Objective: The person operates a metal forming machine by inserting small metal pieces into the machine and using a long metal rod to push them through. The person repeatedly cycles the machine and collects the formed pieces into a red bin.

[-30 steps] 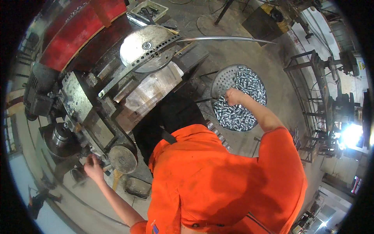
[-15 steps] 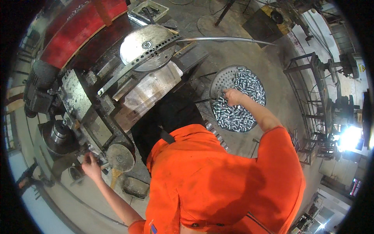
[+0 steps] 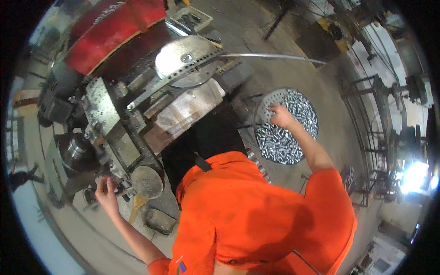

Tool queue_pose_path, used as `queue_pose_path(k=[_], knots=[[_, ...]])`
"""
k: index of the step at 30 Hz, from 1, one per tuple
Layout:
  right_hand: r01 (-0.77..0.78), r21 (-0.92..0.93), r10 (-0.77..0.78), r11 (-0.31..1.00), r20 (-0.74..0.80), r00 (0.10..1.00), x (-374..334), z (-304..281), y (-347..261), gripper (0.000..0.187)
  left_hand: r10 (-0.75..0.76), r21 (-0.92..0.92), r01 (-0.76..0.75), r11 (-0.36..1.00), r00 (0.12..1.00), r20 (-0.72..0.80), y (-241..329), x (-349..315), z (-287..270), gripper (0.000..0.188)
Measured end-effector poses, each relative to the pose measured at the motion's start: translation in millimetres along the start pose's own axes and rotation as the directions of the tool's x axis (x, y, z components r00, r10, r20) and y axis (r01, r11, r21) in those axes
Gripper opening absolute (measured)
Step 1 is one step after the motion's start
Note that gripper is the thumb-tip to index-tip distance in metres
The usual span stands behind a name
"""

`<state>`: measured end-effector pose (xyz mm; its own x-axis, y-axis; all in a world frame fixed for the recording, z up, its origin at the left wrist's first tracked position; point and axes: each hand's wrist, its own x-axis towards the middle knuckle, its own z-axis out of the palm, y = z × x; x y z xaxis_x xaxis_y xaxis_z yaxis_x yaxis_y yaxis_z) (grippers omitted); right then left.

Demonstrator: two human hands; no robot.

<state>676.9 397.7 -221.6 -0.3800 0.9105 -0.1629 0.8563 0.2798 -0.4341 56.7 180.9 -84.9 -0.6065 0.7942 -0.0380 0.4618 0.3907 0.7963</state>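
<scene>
Nearest us, the orange shirt fills the lower middle of the frame, arms spread wide. Over at lower left, the left hand hangs by the end of the machine, thumb and fingertips close together; whether they pinch anything, we cannot tell. Bare skin near a grey round disc: if a part there turns, those fingers could get caught, the more so with attention split between two sides.

Right of centre, the right hand is over the edge of a heap of metal pieces, fingers bent; we can't make out whether they grip one. A careless sweep or a knock could send pieces rolling off, since the heap runs right out to the edge.

Now the containers! Low on the left sits a dark pan, its contents too murky to call. The round perforated tray carries those short, shiny pieces, bare holes showing at its upper left. Farthest off, upper left of the frame, a pale box holds dark oddments we can't identify.
</scene>
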Motion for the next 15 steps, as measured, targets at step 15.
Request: queue_pose_path(k=[15], knots=[[0.906,0.319,-0.901,0.279,-0.238,0.362,52,-65,-376,0.046,0.216,-0.562,0.019,0.827,0.912,0.349,143,-24,82,0.031]])
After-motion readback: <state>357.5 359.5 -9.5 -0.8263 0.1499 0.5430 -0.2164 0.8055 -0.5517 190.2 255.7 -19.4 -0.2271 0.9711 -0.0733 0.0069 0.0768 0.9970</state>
